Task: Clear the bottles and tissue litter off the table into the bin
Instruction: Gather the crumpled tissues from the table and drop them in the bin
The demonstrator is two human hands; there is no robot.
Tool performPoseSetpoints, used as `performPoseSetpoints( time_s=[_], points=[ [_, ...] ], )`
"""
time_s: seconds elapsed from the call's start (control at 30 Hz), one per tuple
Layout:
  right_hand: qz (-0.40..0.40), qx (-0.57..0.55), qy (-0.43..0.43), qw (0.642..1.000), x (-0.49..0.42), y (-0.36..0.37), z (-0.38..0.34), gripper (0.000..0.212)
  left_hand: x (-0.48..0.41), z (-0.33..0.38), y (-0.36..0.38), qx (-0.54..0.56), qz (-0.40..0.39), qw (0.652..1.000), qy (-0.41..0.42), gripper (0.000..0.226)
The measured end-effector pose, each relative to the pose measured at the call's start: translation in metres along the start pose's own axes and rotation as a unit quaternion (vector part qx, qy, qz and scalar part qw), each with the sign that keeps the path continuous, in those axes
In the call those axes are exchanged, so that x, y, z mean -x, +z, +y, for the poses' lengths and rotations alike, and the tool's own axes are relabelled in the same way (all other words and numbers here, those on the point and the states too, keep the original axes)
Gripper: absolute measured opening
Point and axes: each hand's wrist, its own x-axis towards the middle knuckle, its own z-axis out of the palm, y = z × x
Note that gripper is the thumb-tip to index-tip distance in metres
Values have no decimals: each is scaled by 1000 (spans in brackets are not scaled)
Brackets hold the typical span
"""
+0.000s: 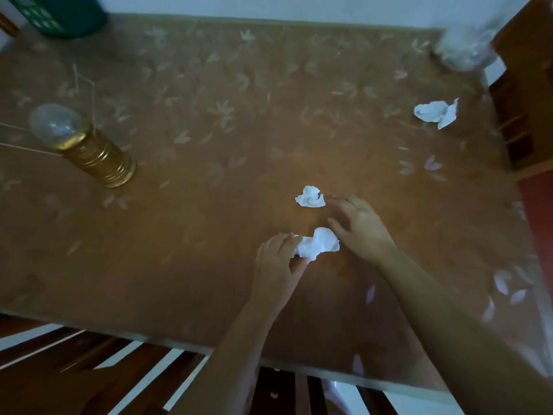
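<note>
Left hand [278,262] pinches one tissue wad [318,244]; right hand [359,226] spread, empty; two other wads [310,197] [437,112] lie loose.

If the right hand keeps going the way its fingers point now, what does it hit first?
The right hand points up and left across the table, with its fingertips just short of the small tissue wad. That wad looks like the first contact, though the hand's height above the table is unclear.
</note>
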Motion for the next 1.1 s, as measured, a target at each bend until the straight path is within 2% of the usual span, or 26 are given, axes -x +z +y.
performPoseSetpoints(
  time_s=[0.17,0.43,0.57,0.83,1.1],
  points=[
    [-2,-13,-20,1000,-29,16,7,36,-1,-2,15,34,11,999,-22,34],
    [-37,-25,-50,998,-53,40,9,33,-4,-5,24,0,34,999,-29,29],
    [-18,-18,-69,997,-53,47,10,27,-3,-4,27,4,41,998,-42,21],
    [38,28,-62,997,-44,44,18,21,2,0,28,-7,41,998,-52,27],
    [61,27,7,998,-6,29,33,24,7,3,24,20,64,993,-92,15]
  ],
)
